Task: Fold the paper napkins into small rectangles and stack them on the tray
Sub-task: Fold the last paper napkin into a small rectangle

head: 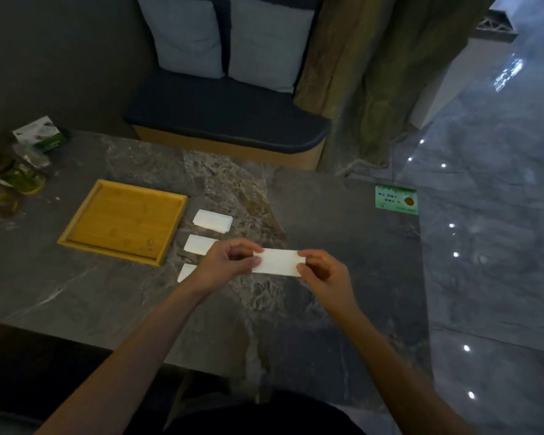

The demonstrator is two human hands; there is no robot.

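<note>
A white paper napkin [278, 262], folded into a long strip, is held just above the dark stone table. My left hand [225, 265] pinches its left end and my right hand [324, 274] pinches its right end. Three folded white napkins lie on the table to the left: one [213, 220] farthest away, one [199, 244] in the middle, and one [186, 272] nearest, partly hidden by my left wrist. A shallow wooden tray [76, 229] sits left of them with nothing on it.
A green card [396, 200] lies near the table's right edge. Plants, glass dishes and a small printed box [40, 133] crowd the far left corner. A cushioned bench [226, 120] stands behind the table, and glossy floor runs along the right.
</note>
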